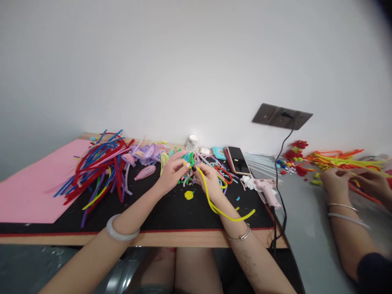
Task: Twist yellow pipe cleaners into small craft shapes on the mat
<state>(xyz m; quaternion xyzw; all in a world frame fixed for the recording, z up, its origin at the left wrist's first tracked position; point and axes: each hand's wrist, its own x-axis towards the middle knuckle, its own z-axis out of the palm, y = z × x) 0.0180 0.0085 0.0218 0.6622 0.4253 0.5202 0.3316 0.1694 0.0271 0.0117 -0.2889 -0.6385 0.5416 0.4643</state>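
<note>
My left hand (172,173) and my right hand (208,179) meet over the black mat (153,218), fingertips pinched close together. Between them is a yellow pipe cleaner (208,199); its long tail loops down over my right wrist and ends out to the right. The exact bend at the fingertips is too small to make out. Just below my hands a small yellow coiled piece (189,195) lies on the mat. Behind my fingers, green pipe cleaners (191,157) and other coloured pieces are partly hidden.
Red, blue and purple pipe cleaners (98,171) pile up at left beside pink sheets (33,183). A paper cup (192,143), a phone (238,160) and a corded pink glue gun (267,192) stand behind and right. A co-worker's hands (339,183) work at far right.
</note>
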